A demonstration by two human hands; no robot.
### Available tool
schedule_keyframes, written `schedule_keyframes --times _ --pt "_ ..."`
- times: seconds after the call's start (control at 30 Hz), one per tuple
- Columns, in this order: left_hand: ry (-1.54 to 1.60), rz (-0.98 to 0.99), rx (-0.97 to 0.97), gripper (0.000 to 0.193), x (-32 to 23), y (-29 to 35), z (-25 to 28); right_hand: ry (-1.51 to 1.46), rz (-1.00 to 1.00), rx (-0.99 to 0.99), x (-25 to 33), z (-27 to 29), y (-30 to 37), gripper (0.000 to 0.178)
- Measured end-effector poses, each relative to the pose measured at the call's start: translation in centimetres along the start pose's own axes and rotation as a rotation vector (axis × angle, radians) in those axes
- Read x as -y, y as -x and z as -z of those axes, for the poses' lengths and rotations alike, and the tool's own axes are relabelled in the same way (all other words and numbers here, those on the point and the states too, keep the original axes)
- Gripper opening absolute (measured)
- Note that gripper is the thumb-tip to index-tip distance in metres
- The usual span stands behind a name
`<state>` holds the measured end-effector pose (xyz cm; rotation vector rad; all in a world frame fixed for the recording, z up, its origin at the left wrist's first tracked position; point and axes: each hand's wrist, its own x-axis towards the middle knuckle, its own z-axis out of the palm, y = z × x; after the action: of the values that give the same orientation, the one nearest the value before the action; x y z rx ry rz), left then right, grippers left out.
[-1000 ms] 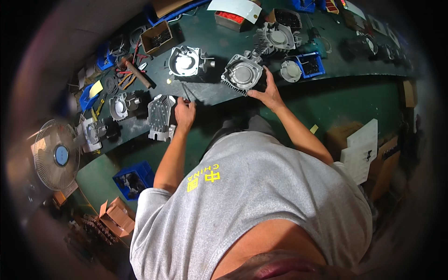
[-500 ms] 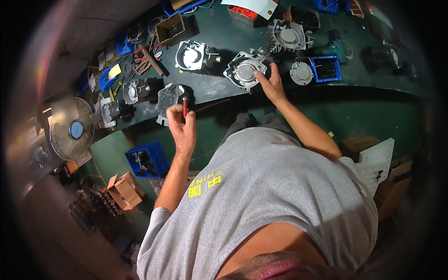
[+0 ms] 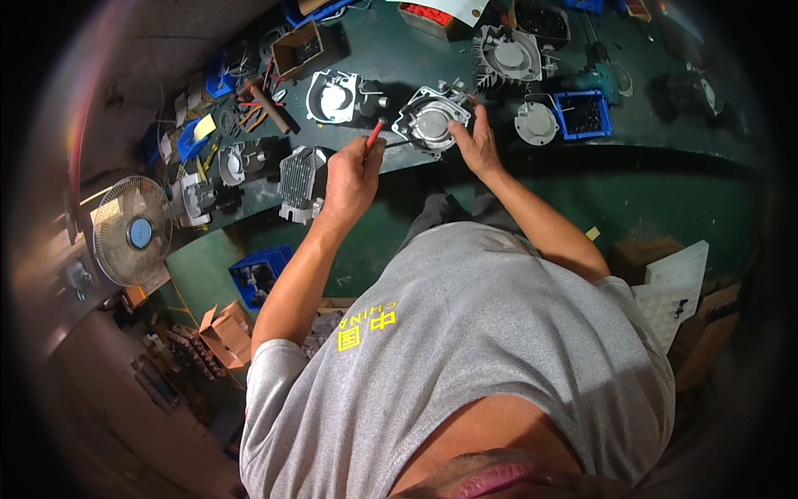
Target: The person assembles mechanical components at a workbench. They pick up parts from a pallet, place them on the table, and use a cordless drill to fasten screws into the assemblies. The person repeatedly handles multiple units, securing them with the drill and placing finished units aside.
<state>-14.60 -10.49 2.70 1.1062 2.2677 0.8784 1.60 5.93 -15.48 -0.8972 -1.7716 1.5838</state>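
My left hand point(image 3: 353, 179) is closed around a T-handle wrench with a red grip point(image 3: 374, 135). Its thin dark shaft points right, to the near left edge of a round silver metal housing point(image 3: 432, 125); whether the tip touches cannot be made out. My right hand point(image 3: 480, 150) grips that housing by its right side, thumb on the front rim and fingers behind. A second silver housing point(image 3: 334, 98) stands to the left, behind my left hand. Close to my left wrist lies a finned grey metal part point(image 3: 301, 183).
A finned housing point(image 3: 509, 58), a round metal cover point(image 3: 536, 122), a blue bin of dark small parts point(image 3: 583, 115) and a teal power tool point(image 3: 611, 79) stand to the right. A hammer point(image 3: 268, 106) and more housings point(image 3: 239, 162) lie left. A fan point(image 3: 137, 233) stands at far left.
My left hand has moved right and up with the wrench, from beside the finned part to the held housing. The wrench's shaft now points at that housing. My right hand stays on it.
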Motion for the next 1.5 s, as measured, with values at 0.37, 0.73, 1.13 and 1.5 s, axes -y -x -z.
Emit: schedule_keyframes --times 0.37,0.73,1.13,1.5 --pt "-0.510 -0.526 0.447 0.016 -3.3 -4.8 2.0 -0.009 0.060 -0.004 -0.4 -0.3 -0.3 0.065" --pt "0.234 0.366 0.712 0.033 -4.3 -6.4 2.0 0.016 0.005 -0.054 0.8 -0.6 0.1 0.069" --pt "0.024 -0.131 0.246 0.035 -5.8 -5.8 -0.7 -0.136 0.052 -0.016 1.4 0.0 -0.1 0.061" --pt "-0.074 -0.141 0.250 0.030 -4.1 -7.4 -3.7 0.006 0.135 -0.140 1.8 -0.5 -0.3 0.059"
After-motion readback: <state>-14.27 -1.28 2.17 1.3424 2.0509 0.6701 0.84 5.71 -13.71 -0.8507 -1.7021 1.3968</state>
